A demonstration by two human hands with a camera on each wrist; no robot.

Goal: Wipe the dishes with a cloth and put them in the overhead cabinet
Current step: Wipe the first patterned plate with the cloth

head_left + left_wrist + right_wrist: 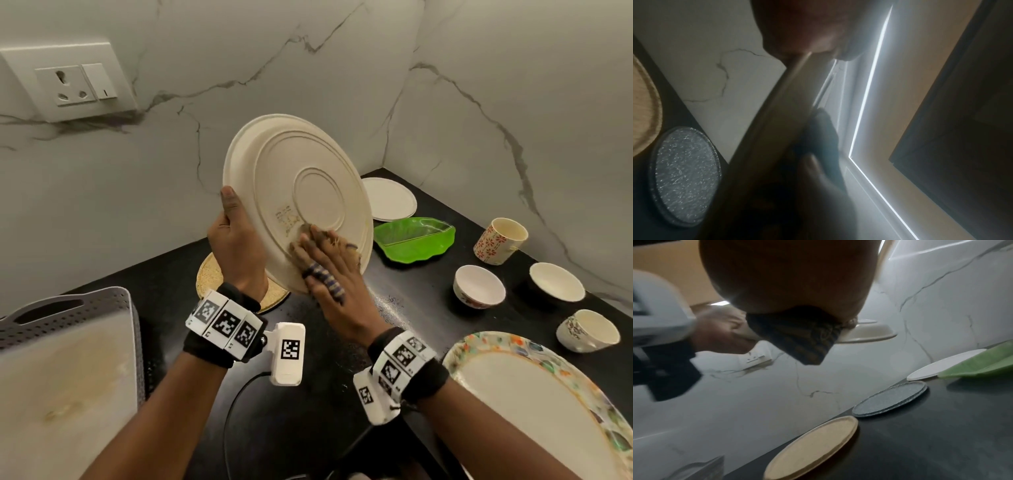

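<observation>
Plate (298, 202) mid-wipe, tilted above the cork mat (210, 274).
My left hand (236, 240) grips its rim; my right hand (329, 274) presses the cloth (327, 274) flat against its underside. Right of the mat, cups, bowls, plates wait; I judge nothing shelved yet.

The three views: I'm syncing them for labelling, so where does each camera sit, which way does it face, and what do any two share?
Head: on the person's head, facing forward and down at the counter; shows both forearms, left hand gripping the plate, right hand pressing the cloth on it.
Left wrist: looks up along the plate's edge; shows fingers, dim.
Right wrist: low over the counter, facing the wall; shows palm and cloth.
Shared: both wrist views show the glass disc and cork mat.
</observation>
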